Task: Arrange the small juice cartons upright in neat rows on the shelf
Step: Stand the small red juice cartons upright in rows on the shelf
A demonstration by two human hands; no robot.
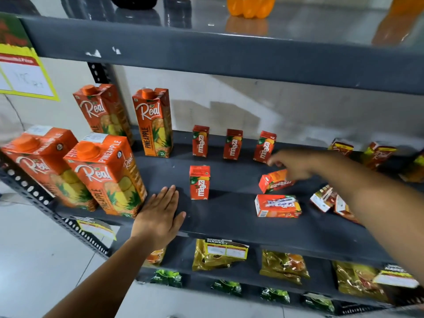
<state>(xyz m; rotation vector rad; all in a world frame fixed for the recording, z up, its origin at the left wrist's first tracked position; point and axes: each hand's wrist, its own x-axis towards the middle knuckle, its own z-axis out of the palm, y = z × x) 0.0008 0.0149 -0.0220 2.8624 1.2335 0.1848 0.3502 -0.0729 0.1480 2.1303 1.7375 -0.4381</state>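
Three small red Maaza cartons stand upright in a back row on the dark shelf (229,226): one on the left (200,141), one in the middle (232,144) and one on the right (264,146). A fourth (199,182) stands upright in front of the left one. Two more lie on their sides: one (271,181) under my right hand, one (277,205) nearer the front edge. My right hand (291,165), blurred, hovers just above the tipped carton with fingers apart, holding nothing. My left hand (158,214) rests flat on the shelf's front edge.
Several tall Real pineapple cartons (105,173) stand at the shelf's left. Other small cartons (325,198) lie and stand at the right end. Gold packets (215,255) fill the shelf below. Orange bottles (251,5) stand on the shelf above.
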